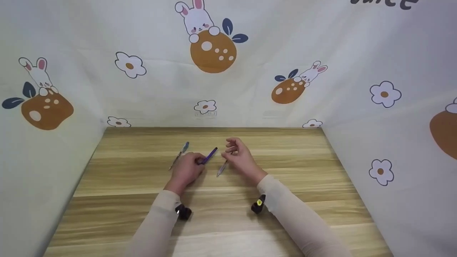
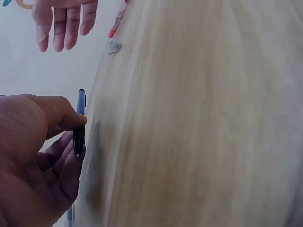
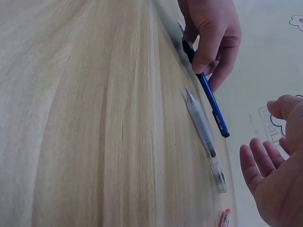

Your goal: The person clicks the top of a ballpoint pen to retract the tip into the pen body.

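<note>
Dark letters (image 1: 391, 3) run along the top of the pale cloth (image 1: 157, 92) walling in the table (image 1: 221, 217), cut off so that only the ending, "ice", reads with any ease. The pen held in the left hand (image 1: 187, 167) carries tiny pale marks near its far end, too small to make out, and a red-tipped pen (image 3: 226, 218) wears a printed label that I can't read either. The table's far edge meets the back cloth, and its left and right edges run along the side cloths; a broad stretch of wood shows between the pens and the right edge, and more towards the near side. The blue pen (image 1: 210, 155) is over the far half of the table, left of centre, slim and deep blue with a black grip and black end, slanting up towards the far edge. The left thumb and fingers pinch it around the grip; whether it touches the wood I can't tell. The right hand (image 1: 242, 157) holds nothing, its fingers loosely bent and apart. Just beside it a clear pen (image 1: 221, 169) lies on the wood, and a light-blue-ended pen (image 1: 180, 153) lies left of the left hand.
</note>
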Available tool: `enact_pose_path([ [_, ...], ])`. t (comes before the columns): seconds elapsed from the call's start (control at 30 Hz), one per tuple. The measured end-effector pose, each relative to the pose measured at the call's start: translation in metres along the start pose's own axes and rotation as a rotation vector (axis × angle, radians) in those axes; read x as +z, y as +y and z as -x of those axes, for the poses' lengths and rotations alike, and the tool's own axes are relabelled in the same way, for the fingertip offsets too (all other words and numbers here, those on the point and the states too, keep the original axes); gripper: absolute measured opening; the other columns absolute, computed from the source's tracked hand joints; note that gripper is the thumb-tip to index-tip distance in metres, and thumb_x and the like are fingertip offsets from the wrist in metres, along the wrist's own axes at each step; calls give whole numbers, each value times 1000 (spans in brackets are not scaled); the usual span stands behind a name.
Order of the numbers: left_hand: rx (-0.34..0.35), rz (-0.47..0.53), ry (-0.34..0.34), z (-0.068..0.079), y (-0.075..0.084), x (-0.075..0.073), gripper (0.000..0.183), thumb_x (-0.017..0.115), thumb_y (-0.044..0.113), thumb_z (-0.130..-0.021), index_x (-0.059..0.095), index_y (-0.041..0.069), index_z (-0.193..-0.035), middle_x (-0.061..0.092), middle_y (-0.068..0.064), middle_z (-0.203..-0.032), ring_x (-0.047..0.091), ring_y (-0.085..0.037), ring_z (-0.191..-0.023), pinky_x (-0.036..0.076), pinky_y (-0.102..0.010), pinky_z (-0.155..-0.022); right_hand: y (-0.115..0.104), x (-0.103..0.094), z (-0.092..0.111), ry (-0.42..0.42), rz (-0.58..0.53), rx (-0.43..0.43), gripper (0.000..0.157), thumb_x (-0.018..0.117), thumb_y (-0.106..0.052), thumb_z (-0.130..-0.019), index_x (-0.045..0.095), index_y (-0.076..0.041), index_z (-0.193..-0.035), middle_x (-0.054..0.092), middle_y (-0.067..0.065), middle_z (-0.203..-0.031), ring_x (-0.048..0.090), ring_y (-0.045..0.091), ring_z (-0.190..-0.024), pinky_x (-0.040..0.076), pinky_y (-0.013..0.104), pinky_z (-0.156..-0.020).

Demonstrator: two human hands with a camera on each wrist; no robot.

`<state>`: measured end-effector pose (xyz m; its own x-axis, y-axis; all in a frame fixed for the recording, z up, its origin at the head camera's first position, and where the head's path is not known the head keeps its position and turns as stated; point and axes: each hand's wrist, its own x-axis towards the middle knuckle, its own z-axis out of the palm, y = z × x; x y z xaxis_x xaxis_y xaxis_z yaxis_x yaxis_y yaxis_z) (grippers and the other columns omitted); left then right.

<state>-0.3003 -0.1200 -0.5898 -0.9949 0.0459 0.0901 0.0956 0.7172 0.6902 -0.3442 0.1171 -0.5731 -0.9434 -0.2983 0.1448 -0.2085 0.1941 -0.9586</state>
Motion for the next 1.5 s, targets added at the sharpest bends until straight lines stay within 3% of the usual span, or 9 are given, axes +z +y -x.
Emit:
enact_pose_path([
  [0.27,-10,178,34,0,3,6,25,80,3,-94,83,9,-119,77,-2,-99,70,-20,-92,60,-43,-86,3,4,-4,39,-18,37,51,77,-3,-100,57,-3,-147,56,29,-142,64,28,-120,55,37,-102],
  [0.63,-48,424,56,2,14,15,28,77,-3,-96,81,5,-122,76,-7,-103,71,-21,-94,59,-35,-83,0,13,-11,118,-59,47,48,74,-4,-99,58,1,-144,59,30,-138,66,28,-117,56,34,-99],
  [0.8,-43,455,46,4,21,18,26,76,-2,-97,80,5,-122,77,-9,-104,71,-21,-94,59,-33,-80,-1,17,-13,149,-148,81,46,73,-1,-97,59,2,-142,58,31,-136,66,25,-109,62,40,-96],
  [0.97,-25,471,50,6,25,20,26,75,-3,-97,79,4,-122,76,-10,-104,71,-23,-94,59,-35,-81,-2,21,-15,166,-237,112,45,73,0,-98,58,3,-140,61,23,-128,68,24,-101,63,48,-98],
  [1.23,-13,467,73,6,30,25,29,74,-5,-95,80,5,-122,76,-8,-103,71,-22,-94,60,-40,-85,-5,25,-17,186,-262,132,54,74,1,-97,53,10,-146,63,17,-122,68,20,-104,63,38,-95],
  [1.5,-48,532,85,5,31,31,28,75,-4,-96,79,3,-123,76,-9,-101,70,-21,-90,58,-30,-76,-5,28,-18,196,-295,126,54,74,3,-97,52,10,-146,65,16,-119,69,19,-102,63,34,-91],
])
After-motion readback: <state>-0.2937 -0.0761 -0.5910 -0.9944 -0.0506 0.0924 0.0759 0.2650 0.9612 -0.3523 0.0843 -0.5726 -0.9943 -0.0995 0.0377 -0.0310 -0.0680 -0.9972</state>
